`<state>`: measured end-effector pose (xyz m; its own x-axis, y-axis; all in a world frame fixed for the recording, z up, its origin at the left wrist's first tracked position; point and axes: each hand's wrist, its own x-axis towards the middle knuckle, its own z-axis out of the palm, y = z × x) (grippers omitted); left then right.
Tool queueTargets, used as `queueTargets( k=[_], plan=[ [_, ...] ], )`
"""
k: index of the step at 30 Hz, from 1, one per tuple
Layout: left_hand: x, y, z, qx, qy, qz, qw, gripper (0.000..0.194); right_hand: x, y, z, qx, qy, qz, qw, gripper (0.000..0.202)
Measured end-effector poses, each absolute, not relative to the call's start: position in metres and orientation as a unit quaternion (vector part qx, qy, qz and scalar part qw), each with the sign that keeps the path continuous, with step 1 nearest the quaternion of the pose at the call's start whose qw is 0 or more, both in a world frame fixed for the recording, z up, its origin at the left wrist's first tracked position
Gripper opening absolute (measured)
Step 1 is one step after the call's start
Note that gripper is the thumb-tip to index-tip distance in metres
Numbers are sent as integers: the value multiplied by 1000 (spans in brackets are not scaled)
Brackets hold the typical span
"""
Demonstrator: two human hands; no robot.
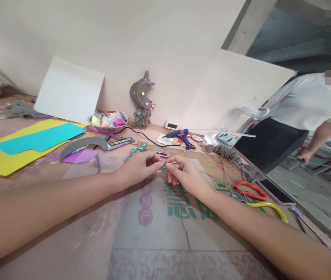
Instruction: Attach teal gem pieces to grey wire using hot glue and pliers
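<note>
Over the printed cardboard (154,237), my left hand (142,167) and my right hand (187,175) meet fingertip to fingertip. Both are closed in a pinch on a small teal piece (163,167), mostly hidden by the fingers; its exact kind is too small to make out. Just beyond the fingertips lies a small pink-rimmed tool (163,154). Several teal pieces on grey cord (142,146) rest behind my left hand. A loose grey strand (185,229) lies on the cardboard nearer to me.
A blue glue gun (184,137) stands at the back. On the right are a grey yarn heap (226,155), red-and-yellow-handled pliers (251,190) and a phone (275,191). Yellow (10,163) and blue sheets (39,138) lie left. A moon decoration (142,93) leans on the wall; a person (302,105) stands right.
</note>
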<state>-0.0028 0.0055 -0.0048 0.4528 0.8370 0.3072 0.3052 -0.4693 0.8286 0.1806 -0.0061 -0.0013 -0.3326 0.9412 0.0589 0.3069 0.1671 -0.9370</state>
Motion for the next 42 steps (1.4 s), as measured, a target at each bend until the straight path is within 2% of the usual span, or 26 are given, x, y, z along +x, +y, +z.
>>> queueTargets(
  k=[12,33,42],
  plan=[
    [-4,8,-6,784,351,377,348,23,182,-5,-2,-447,-684,457,351,25],
    [-3,6,-5,758,373,363,394,28,181,-7,-1,-447,-692,448,346,28],
    [-4,7,-6,767,369,370,373,30,180,-6,0,-464,-684,445,344,22]
  ],
)
